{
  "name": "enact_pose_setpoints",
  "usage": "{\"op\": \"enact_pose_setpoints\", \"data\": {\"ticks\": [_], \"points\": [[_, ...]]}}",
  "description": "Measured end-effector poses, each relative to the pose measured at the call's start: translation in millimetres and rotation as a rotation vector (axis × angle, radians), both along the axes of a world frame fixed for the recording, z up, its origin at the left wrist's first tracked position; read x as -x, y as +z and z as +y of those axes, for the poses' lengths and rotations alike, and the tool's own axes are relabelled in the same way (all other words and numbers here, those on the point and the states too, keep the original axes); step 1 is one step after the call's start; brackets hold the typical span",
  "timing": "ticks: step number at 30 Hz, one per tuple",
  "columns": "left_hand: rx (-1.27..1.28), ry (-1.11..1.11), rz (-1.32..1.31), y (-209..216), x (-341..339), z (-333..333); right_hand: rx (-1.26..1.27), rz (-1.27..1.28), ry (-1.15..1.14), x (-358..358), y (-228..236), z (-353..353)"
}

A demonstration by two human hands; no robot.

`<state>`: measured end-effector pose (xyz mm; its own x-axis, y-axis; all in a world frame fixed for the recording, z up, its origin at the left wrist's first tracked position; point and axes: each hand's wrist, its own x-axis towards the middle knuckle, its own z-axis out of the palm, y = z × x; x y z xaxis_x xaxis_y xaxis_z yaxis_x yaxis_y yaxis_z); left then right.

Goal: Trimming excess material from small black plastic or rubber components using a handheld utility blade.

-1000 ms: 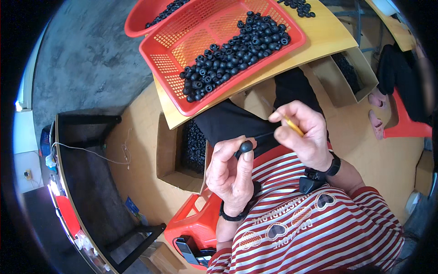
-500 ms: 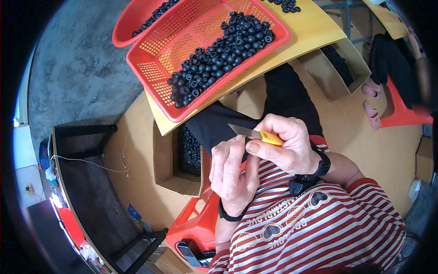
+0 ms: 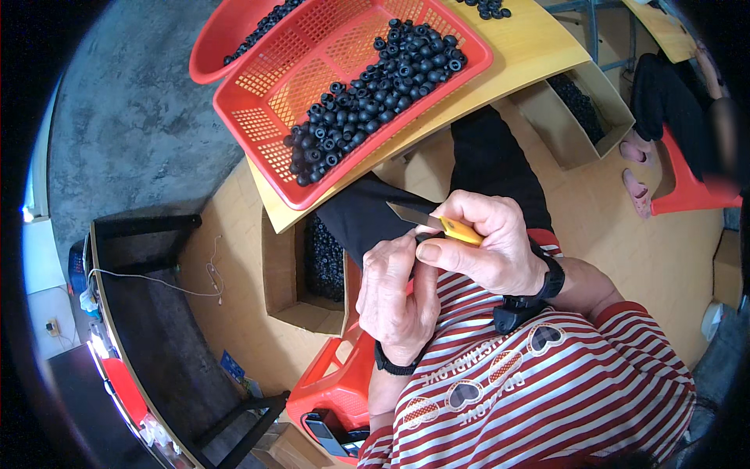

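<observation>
Small black piece: at left fingertips, before striped shirt; mostly hidden. Left hand: grip closed, fingertips pinching piece. Right hand: grip closed on yellow-handled knife, blade out above left fingertips; cannot tell whether edge meets piece. Shirt: red-and-white stripes, printed lettering, heart badges, upside down from wearer's side. Beyond hands, table: red lattice basket, heap of black pieces inside; red bowl alongside. Carton: on floor, black pieces inside.
</observation>
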<state>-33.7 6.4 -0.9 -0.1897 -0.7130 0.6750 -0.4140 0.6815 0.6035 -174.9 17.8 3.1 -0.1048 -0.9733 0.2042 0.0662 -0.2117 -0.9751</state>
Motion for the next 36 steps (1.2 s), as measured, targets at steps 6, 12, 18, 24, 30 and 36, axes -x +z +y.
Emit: {"op": "enact_pose_setpoints", "data": {"ticks": [6, 12, 18, 24, 30, 36], "points": [[-0.029, -0.061, -0.005, 3.0, -0.8, -1.6, -0.024, -0.096, -0.012, -1.5, -4.9, -0.3], [-0.036, -0.061, 0.009, 2.4, -0.1, -1.2, -0.036, -0.031, 0.063, 4.9, -2.9, 1.5], [-0.225, -0.093, 0.155, 2.0, -5.6, 0.5, -0.064, -0.186, 0.040, -0.7, -6.2, -0.5], [-0.331, -0.140, 0.400, -7.9, -13.6, -0.9, 0.028, -0.109, 0.028, 13.9, -0.5, 6.3], [-0.367, -0.127, 0.399, -7.8, -21.9, -1.5, 0.261, 0.219, 0.030, 19.8, 5.6, 9.2], [-0.332, -0.137, 0.379, -9.4, -25.8, -2.5, 0.256, 0.223, 0.061, 17.3, 6.3, 7.5]]}}
